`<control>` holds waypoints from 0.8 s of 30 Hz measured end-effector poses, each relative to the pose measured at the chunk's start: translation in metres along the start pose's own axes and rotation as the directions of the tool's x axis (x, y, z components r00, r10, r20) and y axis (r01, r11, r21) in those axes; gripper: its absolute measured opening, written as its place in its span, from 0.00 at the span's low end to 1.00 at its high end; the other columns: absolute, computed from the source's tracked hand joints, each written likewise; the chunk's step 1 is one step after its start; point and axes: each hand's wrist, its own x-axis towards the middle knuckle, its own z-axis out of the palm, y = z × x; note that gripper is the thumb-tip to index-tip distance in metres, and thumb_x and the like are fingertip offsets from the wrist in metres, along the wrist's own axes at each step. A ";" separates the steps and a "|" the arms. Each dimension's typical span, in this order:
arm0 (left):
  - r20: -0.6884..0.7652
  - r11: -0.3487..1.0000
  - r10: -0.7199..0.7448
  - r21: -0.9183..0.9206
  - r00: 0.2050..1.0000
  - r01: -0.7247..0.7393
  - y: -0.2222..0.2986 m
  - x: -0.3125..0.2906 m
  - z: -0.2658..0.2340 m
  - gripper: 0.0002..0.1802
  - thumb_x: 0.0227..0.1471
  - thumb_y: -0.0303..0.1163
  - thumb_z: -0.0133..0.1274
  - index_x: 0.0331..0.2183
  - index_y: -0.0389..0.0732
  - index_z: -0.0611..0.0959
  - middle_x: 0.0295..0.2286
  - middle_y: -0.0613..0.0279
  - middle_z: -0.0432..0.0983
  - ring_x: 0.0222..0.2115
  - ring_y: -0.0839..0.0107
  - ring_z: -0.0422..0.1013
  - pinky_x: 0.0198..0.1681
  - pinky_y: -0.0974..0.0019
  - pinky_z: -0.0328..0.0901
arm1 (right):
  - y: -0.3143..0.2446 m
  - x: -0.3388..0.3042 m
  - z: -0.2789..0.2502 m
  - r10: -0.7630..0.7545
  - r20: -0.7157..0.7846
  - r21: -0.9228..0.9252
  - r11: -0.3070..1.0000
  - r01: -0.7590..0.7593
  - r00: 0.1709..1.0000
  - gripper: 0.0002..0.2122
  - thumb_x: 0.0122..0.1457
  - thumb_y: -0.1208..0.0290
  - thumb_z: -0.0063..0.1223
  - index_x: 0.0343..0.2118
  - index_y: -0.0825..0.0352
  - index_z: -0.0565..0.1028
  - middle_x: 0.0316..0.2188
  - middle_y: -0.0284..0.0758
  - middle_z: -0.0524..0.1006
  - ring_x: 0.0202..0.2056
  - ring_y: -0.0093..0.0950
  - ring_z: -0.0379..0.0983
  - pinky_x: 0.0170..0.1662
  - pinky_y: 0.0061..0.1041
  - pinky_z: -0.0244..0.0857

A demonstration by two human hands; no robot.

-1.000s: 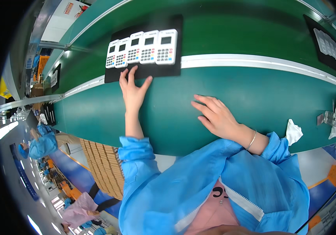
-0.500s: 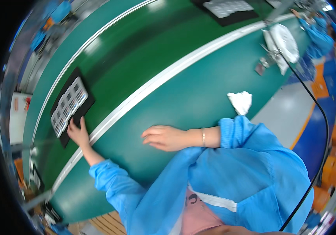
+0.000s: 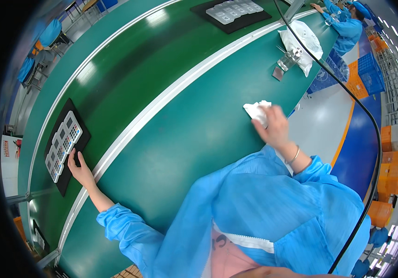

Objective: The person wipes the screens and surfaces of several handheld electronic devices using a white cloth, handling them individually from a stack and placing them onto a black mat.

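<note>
My left hand (image 3: pixel 80 170) reaches over the white rail with thumb and fingers apart. Its fingertips are at the near edge of a row of white calculators (image 3: pixel 62 144) with dark screens and small coloured keys; whether they touch is hard to tell. The calculators lie side by side on a black mat (image 3: pixel 82 139). Over on the right, my right hand (image 3: pixel 277 129), with a bracelet at the wrist, is on a crumpled white cloth (image 3: pixel 257 111). Motion smears its fingers, so I cannot see whether they grip the cloth.
Beyond the white rail (image 3: pixel 155 105) runs a dark green belt (image 3: pixel 129 78), carrying another black mat with pale devices (image 3: pixel 234 11). A glass bottle (image 3: pixel 288 60), a small brownish square (image 3: pixel 278 73) and a white bag (image 3: pixel 303 39) stand at right. A black cable (image 3: pixel 366 113) hangs across; a co-worker (image 3: pixel 347 28) sits far right.
My right hand has swung from the middle of the table to the white cloth at the right. My left hand stays by the calculators, which appear farther left as the view shifted.
</note>
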 end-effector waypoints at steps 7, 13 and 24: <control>0.021 0.995 -0.023 -0.094 1.000 0.025 0.011 -0.014 0.007 0.18 0.60 0.37 0.52 0.48 0.39 0.80 0.48 0.55 0.72 0.50 0.61 0.68 0.56 0.62 0.59 | 0.060 0.036 0.032 0.181 0.251 0.201 0.951 -0.234 0.951 0.17 0.59 0.62 0.56 0.48 0.63 0.74 0.41 0.40 0.72 0.41 0.39 0.72 0.42 0.33 0.68; 0.076 0.992 -0.047 -0.114 0.996 0.055 0.040 -0.039 0.006 0.17 0.60 0.37 0.52 0.47 0.39 0.80 0.48 0.55 0.72 0.50 0.62 0.69 0.55 0.62 0.59 | 0.126 0.065 0.045 0.281 -0.034 -0.339 0.900 -0.275 0.959 0.16 0.60 0.62 0.53 0.48 0.61 0.75 0.49 0.39 0.73 0.42 0.40 0.71 0.45 0.34 0.68; 0.134 0.991 -0.051 -0.116 0.990 0.067 0.044 -0.043 0.008 0.18 0.60 0.37 0.52 0.48 0.38 0.80 0.46 0.57 0.72 0.47 0.67 0.70 0.50 0.65 0.62 | 0.211 0.023 0.043 0.307 -0.256 -0.307 0.874 -0.378 0.917 0.24 0.51 0.87 0.46 0.53 0.64 0.72 0.58 0.44 0.65 0.57 0.45 0.62 0.58 0.37 0.62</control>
